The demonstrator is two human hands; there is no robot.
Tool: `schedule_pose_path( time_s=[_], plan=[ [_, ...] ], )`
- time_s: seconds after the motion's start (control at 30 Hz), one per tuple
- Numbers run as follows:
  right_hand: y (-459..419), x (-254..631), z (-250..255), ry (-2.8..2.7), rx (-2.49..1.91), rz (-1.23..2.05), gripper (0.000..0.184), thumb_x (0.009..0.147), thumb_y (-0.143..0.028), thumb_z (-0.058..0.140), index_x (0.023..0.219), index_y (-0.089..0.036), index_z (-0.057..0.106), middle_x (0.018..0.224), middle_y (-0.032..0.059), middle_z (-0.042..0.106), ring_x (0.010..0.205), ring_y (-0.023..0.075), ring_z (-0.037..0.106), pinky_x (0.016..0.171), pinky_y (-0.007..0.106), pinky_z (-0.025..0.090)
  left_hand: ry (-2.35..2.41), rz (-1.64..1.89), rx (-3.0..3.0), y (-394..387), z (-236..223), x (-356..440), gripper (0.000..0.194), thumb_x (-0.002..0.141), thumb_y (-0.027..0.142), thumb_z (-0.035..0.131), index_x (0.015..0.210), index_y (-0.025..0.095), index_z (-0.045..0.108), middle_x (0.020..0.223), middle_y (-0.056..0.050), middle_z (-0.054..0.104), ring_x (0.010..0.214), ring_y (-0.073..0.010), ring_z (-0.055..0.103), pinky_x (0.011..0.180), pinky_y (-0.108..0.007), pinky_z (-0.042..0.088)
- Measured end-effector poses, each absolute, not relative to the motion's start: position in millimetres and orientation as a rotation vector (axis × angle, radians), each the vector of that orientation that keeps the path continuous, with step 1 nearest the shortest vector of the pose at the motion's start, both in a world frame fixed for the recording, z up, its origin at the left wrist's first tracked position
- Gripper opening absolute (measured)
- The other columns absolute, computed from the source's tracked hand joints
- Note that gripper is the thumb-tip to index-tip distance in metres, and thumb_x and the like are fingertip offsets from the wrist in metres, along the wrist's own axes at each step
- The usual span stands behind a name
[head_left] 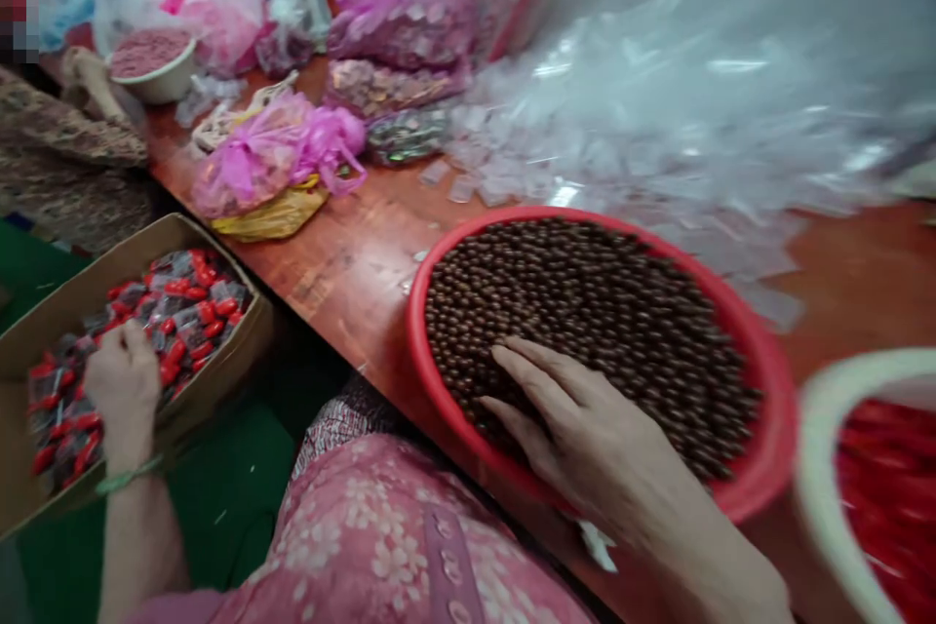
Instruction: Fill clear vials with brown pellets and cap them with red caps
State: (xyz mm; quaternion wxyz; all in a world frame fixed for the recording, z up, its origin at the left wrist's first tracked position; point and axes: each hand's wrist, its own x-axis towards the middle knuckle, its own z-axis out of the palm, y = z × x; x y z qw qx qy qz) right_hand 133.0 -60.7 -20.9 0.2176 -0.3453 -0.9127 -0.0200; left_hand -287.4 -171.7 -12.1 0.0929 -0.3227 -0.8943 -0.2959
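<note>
On the head camera I have the person's left hand (124,390) down in a cardboard box (117,278) that sits below the near edge of the bench (329,253), off its left end as I see it. The fingers curl together into the red-and-dark packets (186,317), but the back of the hand hides the fingertips, so I cannot tell whether they are clamped on a packet. A green wristband (128,476) circles that wrist. The right hand (592,439) lies open, fingers apart and pressed flat on the brown oval beads (585,312), pointing up and left across the red plastic basin (416,331). The basin sits at the bench's near edge, tilted toward the person, which I judge brings the beads within easy reach; the box seems placed for the other hand in the same way. The basin is round, with no long axis, and the beads lie packed in one layer, their long axes running various ways. The packets lie loose and unaligned too. Just right of the basin, a white-rimmed tub (819,468) holds something red. Beyond it, clear plastic sachets (658,117) spread across the bench's far side, with a pink plastic bag (255,166) and a bowl of pink granules (150,68) toward its far left corner.
</note>
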Motion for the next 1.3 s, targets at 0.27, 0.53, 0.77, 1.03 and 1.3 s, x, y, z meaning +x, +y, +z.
schedule_pose_path(
  time_s=[0.27,0.53,0.77,1.03,1.3],
  plan=[
    [-21.8,152.8,-32.4,-2.45,-1.16,-0.07,0.037,0.1,-0.043,0.043,0.107,-0.012,0.061,0.1,0.0136,0.068,0.088,0.0241,0.065,0.078,0.039,0.057,-2.27,-1.048,-1.721,-56.3,-48.7,-234.7,0.03,0.088,0.038,0.052,0.104,0.015,0.063,0.116,-0.013,0.066,0.113,-0.0287,0.061,0.105,-0.048,0.046],
    [-8.0,132.5,-29.3,-2.629,-1.116,0.168,0.032,0.094,-0.04,0.056,0.11,-0.013,0.061,0.111,0.0153,0.064,0.096,0.027,0.06,0.084,0.046,0.053,-2.121,-1.088,-2.353,109.7,-81.8,-146.5,0.026,0.092,0.023,0.049,0.108,0.011,0.065,0.111,-0.014,0.07,0.102,-0.0206,0.066,0.093,-0.033,0.052],
    [-1.6,131.4,-29.0,-2.686,-1.183,0.236,0.005,0.093,-0.023,0.056,0.092,-0.018,0.059,0.09,0.0078,0.061,0.082,0.0232,0.058,0.071,0.037,0.051,-1.816,-0.835,-2.799,207.7,-90.8,-72.7,0.033,0.085,0.014,0.057,0.117,0.013,0.063,0.121,-0.011,0.067,0.113,-0.019,0.06,0.1,-0.03,0.047],
    [9.3,135.5,-32.7,-2.679,-1.309,0.42,0.012,0.096,-0.018,0.052,0.086,-0.019,0.06,0.082,0.0022,0.061,0.069,0.0154,0.059,0.058,0.027,0.04,-1.803,-0.532,-2.778,252.6,-111.0,-25.0,0.033,0.087,0.019,0.055,0.118,0.008,0.059,0.125,-0.02,0.058,0.122,-0.0298,0.047,0.106,-0.043,0.037],
    [33.0,143.5,-17.4,-1.579,-1.277,1.524,0.023,0.091,-0.038,0.061,0.083,-0.017,0.066,0.069,-0.0013,0.061,0.059,0.0092,0.054,0.055,0.022,0.042,-1.85,-0.51,-2.781,261.9,-111.9,-16.5,0.028,0.091,0.025,0.05,0.113,0.01,0.06,0.119,-0.019,0.06,0.121,-0.0308,0.046,0.103,-0.043,0.037]
  ],
)
